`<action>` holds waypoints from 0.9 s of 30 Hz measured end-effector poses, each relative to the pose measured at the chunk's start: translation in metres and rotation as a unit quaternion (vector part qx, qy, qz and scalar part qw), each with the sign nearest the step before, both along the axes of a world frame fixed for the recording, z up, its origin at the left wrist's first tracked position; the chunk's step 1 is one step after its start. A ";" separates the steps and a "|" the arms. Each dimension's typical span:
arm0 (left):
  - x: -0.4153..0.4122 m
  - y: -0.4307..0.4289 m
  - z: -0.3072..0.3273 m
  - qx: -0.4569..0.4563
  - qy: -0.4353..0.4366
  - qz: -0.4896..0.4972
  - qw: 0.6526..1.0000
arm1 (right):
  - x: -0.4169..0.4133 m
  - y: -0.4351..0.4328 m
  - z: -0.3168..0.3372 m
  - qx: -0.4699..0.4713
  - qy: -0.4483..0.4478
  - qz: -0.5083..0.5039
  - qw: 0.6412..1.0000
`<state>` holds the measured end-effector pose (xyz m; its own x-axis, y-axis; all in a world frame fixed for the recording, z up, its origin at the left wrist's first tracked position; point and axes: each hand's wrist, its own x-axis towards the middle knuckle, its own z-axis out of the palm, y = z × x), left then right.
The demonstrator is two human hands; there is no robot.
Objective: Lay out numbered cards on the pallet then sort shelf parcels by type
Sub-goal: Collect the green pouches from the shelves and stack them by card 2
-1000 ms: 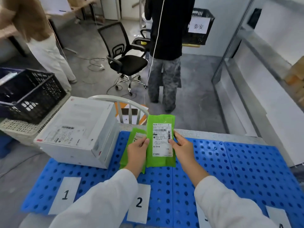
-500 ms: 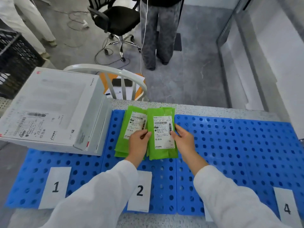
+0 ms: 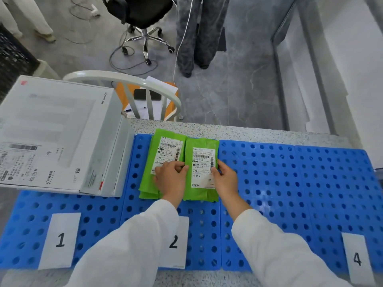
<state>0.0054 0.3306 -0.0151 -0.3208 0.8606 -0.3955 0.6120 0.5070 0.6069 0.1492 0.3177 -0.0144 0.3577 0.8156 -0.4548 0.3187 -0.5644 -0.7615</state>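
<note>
1. Both hands have brought the right bag (image 3: 202, 162) down. A second ago it was up in the air, and now it lies flat on the pallet (image 3: 290, 183).
2. The left hand (image 3: 171, 179) curls its fingers and thumb on the left edge of the right bag. Its palm lies over the low part of the left bag (image 3: 163, 146).
3. The right hand (image 3: 224, 179) pinches the same bag's right edge with bent fingers.
4. The right bag is green with a white label, face up. It sits just beside the left bag, and their edges touch.
5. The left bag is green too, has a label, and is tilted a little. More green edges peek out from under it.
6. Both bags lie on the blue pallet with round holes, just past card 2 (image 3: 178, 245). A white sleeve hides part of that card.
7. Card 1 (image 3: 60, 241) lies at the near edge on the left. Card 4 (image 3: 356, 259) lies far to the right.
8. A big white box (image 3: 58, 131) sits on the pallet's left end, past card 1 and near the left bag.
9. Behind the table (image 3: 248, 131) there is a white chair (image 3: 124, 79). A black chair (image 3: 141, 13) on wheels and a person's legs (image 3: 196, 27) are on the gray floor.
</note>
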 end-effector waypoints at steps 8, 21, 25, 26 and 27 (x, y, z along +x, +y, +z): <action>-0.015 0.000 0.003 0.029 -0.046 -0.036 0.998 | 0.004 0.009 0.018 -0.061 -0.004 0.053 0.997; -0.037 0.065 0.124 0.109 -0.021 -0.316 0.942 | 0.026 0.039 0.148 -0.046 -0.179 0.272 0.945; -0.013 0.085 0.167 0.141 0.058 -0.426 0.891 | 0.049 0.022 0.188 -0.007 -0.234 0.264 0.936; -0.003 0.085 0.179 0.139 0.080 -0.460 0.873 | 0.057 0.014 0.196 -0.011 -0.233 0.249 0.940; 0.007 0.084 0.185 0.164 0.102 -0.492 0.849 | 0.065 0.007 0.202 -0.019 -0.230 0.234 0.945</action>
